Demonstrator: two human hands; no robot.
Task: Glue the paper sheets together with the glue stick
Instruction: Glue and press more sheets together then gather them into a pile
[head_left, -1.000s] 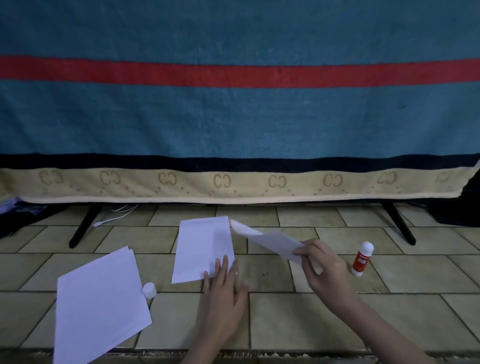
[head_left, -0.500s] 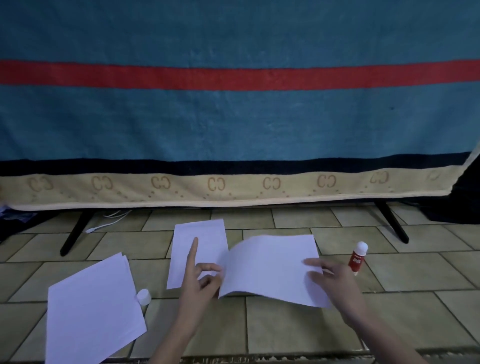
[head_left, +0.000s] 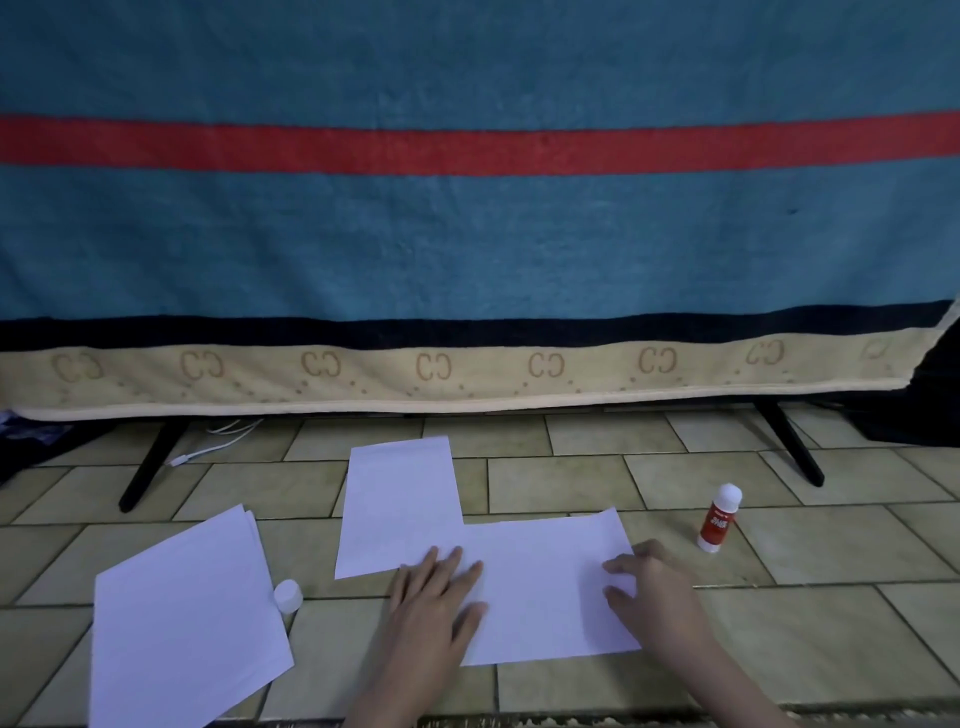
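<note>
Two white sheets lie on the tiled floor. The upright sheet (head_left: 397, 506) lies at centre, and a wider sheet (head_left: 545, 582) overlaps its lower right corner. My left hand (head_left: 434, 597) lies flat with straight fingers on the overlap where the two meet. Fingers of my right hand (head_left: 649, 592) press down on the wide sheet's right edge. A red glue stick (head_left: 718, 517) with a white tip stands uncapped to the right of the sheets. Its white cap (head_left: 288, 596) sits on the floor to the left.
A stack of white paper (head_left: 182, 623) lies at the lower left, beside the cap. Behind hangs a blue blanket (head_left: 467, 234) with a red stripe over a frame with black legs (head_left: 148, 467). A white cable (head_left: 218, 441) lies under it.
My right hand swung the second sheet down from the air onto the floor, overlapping the first. My left hand moved from pointing to lying flat on the join.
</note>
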